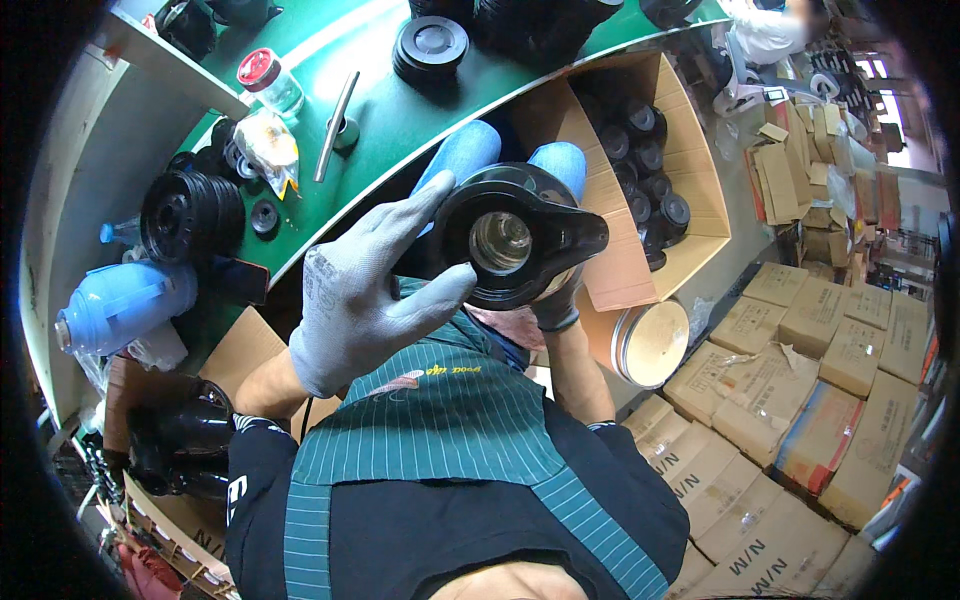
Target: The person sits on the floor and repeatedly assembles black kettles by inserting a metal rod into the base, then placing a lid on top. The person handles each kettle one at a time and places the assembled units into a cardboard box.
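Note:
I hold a black vacuum jug with a pointed spout over my lap, its round mouth facing up and a shiny liner showing inside. My left hand, in a grey glove, grips the jug's left side, thumb on the rim and fingers along the far edge. My right hand, also gloved, is closed round the jug's lower right side; most of its fingers are hidden under the collar. The spout points right, and the jug's body is largely hidden below its top.
On the green bench stand a stack of black lids, a red-capped jar and a metal rod. Black discs and a blue jug are left. An open carton of black parts and a drum stand right.

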